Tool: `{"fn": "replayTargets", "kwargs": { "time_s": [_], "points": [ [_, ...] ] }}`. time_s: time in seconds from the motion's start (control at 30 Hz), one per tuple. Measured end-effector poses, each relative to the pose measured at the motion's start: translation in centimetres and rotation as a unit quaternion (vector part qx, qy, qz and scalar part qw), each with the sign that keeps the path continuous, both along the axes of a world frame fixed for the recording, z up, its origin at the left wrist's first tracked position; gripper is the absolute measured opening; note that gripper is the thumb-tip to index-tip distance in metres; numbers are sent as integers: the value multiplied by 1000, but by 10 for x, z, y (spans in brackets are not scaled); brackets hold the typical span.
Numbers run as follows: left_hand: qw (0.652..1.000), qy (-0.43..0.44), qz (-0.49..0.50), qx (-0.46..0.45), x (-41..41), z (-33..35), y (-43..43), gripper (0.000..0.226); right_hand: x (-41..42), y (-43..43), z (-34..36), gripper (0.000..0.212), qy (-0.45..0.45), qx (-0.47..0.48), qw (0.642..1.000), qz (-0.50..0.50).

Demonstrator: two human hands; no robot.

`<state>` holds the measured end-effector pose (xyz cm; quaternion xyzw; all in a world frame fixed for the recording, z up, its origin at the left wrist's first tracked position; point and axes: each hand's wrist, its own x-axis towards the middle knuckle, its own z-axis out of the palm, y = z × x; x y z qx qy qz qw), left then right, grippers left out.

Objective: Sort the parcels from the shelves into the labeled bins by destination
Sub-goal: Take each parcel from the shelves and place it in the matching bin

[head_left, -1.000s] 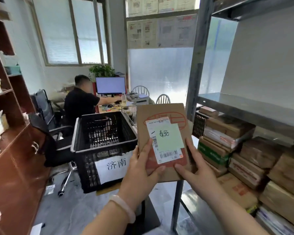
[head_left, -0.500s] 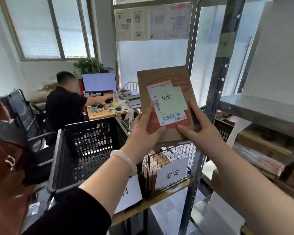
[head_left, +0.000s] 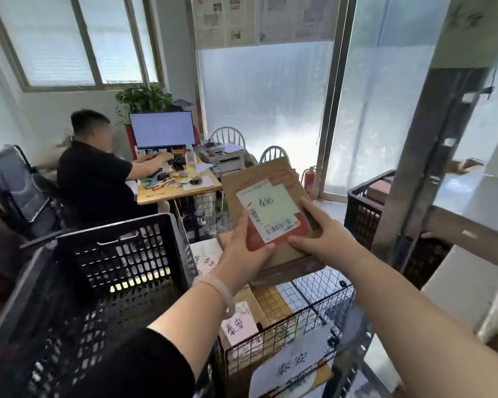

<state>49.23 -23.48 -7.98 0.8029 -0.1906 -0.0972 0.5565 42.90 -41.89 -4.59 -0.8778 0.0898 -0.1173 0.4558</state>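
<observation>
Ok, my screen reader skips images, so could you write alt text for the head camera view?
Two bare hands, left and right, hold a brown cardboard parcel with a green handwritten label above a wire basket of parcels. A black plastic crate stands left of it; behind, a person works at a desk.

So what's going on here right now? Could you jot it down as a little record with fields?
Held item: cardboard parcel, green handwritten note on its label
Left hand: grips parcel's lower left edge
Right hand: grips parcel's right edge
Parcel position: above the wire basket
Wire basket: holds parcels, paper sign in front
Black plastic crate: left of the basket
Background: person seated at a desk
</observation>
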Motion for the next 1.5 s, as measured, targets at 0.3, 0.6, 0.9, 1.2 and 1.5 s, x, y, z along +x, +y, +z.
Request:
{"fn": "replayTargets", "kwargs": {
  "time_s": [0.3,0.6,0.9,1.2,1.5],
  "points": [
    [989,130,-1,68,63,-53,-34,94,63,-30,-54,92,147,0,989,2],
    [961,200,-31,190,81,-93,-60,113,88,-44,-76,97,308,-95,947,-8],
    [941,214,-82,249,72,-116,-76,124,94,-57,-92,107,392,-170,904,1],
    [920,250,-114,279,69,-132,-71,123,90,-44,-106,97,449,-205,869,33],
    [886,97,-192,411,73,-119,-58,83,85,-31,-124,83,422,-279,860,62]
  ]
}}
